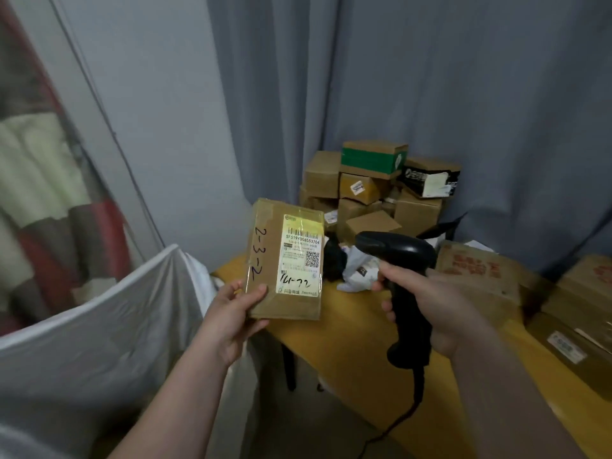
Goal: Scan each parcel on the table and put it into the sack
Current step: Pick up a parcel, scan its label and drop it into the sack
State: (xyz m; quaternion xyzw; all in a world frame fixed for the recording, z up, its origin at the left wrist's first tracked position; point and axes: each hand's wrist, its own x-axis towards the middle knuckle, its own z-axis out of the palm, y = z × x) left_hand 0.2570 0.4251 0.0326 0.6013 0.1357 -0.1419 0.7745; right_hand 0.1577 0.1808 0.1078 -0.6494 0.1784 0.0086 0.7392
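Big white sack [99, 326] at near left. Yellow table [347, 342] at right, under brown boxes [477, 276]. Brown parcel [265, 260] up in the air between sack and table, gripped at its bottom corner by the left hand [231, 313]. Black scanner [397, 256] gripped in the right hand [440, 309].

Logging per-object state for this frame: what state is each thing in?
parcel, held upright by the left hand, label facing the camera.
scanner, gripped by the right hand, head aimed toward the parcel.
sack, rim raised, left of the table.
box pile, stacked loosely against the curtain.
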